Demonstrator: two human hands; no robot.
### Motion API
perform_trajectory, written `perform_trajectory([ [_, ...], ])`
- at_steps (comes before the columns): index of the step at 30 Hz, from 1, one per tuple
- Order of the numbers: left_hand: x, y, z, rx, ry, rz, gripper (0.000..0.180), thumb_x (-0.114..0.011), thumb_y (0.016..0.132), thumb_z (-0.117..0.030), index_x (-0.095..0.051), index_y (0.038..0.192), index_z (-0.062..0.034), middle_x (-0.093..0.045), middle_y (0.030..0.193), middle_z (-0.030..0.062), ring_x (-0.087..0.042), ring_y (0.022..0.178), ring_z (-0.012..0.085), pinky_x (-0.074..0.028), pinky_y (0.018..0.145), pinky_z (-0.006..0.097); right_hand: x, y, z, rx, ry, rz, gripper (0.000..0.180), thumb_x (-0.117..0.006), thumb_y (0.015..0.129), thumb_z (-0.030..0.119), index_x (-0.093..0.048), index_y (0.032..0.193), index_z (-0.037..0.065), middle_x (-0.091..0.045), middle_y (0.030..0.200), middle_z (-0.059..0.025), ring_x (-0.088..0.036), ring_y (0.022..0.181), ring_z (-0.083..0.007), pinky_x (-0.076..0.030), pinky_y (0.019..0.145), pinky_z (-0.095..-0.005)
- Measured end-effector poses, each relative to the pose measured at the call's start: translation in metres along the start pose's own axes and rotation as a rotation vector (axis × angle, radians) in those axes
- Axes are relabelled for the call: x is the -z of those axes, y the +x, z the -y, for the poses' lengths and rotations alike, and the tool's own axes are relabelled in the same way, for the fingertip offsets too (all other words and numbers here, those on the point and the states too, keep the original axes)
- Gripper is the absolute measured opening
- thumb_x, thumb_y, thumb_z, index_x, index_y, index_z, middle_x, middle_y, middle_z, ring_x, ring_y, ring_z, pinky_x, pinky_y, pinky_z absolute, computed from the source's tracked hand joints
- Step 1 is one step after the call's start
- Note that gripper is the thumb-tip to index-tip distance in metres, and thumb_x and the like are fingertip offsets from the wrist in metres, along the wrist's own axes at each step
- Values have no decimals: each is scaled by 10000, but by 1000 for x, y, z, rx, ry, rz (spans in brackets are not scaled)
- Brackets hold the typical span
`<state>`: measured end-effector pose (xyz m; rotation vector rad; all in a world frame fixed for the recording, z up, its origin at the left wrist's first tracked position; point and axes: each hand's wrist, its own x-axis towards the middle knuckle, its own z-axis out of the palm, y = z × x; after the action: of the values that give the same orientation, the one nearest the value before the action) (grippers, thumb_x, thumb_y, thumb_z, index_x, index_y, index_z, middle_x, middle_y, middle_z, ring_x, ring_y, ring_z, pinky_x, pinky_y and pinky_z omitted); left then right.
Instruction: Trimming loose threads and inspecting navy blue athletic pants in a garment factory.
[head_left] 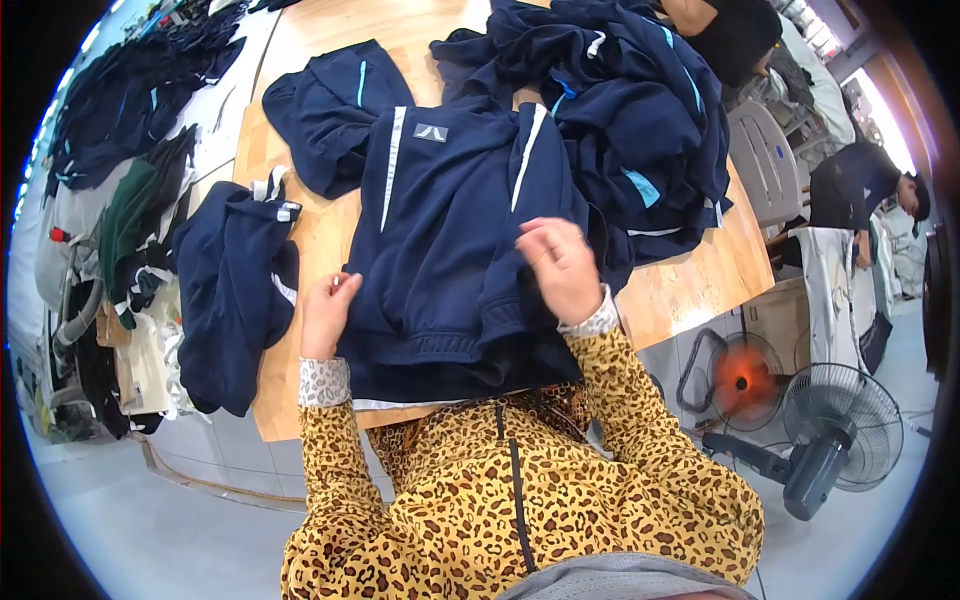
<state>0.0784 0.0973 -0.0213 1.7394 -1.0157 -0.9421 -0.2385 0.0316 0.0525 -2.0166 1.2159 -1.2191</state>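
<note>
A navy garment [450, 260] lies in front of me, with white strips down both sides and a small grey patch [431, 132] near its far end. Its ribbed hem [445, 345] is toward me. At its left edge my left hand [328, 312] is closed, thumb and forefinger together; a small pale thing shows at the fingertips, too small to name. My right hand [562, 272] is over the garment's right side, slightly blurred, its fingers loosely bent and nothing visible in them. Whether it touches the cloth is unclear.
Another navy garment [235, 290] lies left, one [335, 110] lies beyond, and a large navy pile [640, 130] covers the back right of the wooden table [690, 290]. Right of it stand a fan [840, 430], a glowing orange heater [745, 380] and a grey chair [765, 160]. Other people work farther off.
</note>
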Motion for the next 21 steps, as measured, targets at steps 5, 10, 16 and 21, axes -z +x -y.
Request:
perform_trajectory([
  [5,-5,-15,2,44,174,-85,519,-751,717,-249,-562,1059,92,-592,786,82,-553,713,130,-453,638,243,-19,-17,13,91,-43,259,223,-674,778,230,-615,876,38,-587,1010,-134,-518,1025,-291,-355,920,-380],
  [10,-5,-7,17,59,155,-38,507,-707,728,-147,-518,1134,91,-617,784,94,-586,701,153,-476,671,255,-41,-29,7,-11,156,392,185,-627,815,195,-605,909,37,-592,993,-115,-529,981,-282,-387,884,-358],
  [16,-1,-1,2,243,-340,57,298,-641,767,-67,-561,1047,-5,-566,725,0,-469,543,50,-363,452,187,-52,-38,-3,18,150,427,180,-590,838,189,-601,935,37,-597,1000,-98,-538,975,-270,-391,885,-350],
  [21,-29,-3,-111,69,-463,212,290,-621,792,-88,-578,1071,-22,-532,763,-42,-428,553,26,-319,435,173,-49,-39,-7,-467,762,374,264,-519,929,213,-565,1101,18,-614,1032,-60,-542,985,-116,-386,905,-265],
])
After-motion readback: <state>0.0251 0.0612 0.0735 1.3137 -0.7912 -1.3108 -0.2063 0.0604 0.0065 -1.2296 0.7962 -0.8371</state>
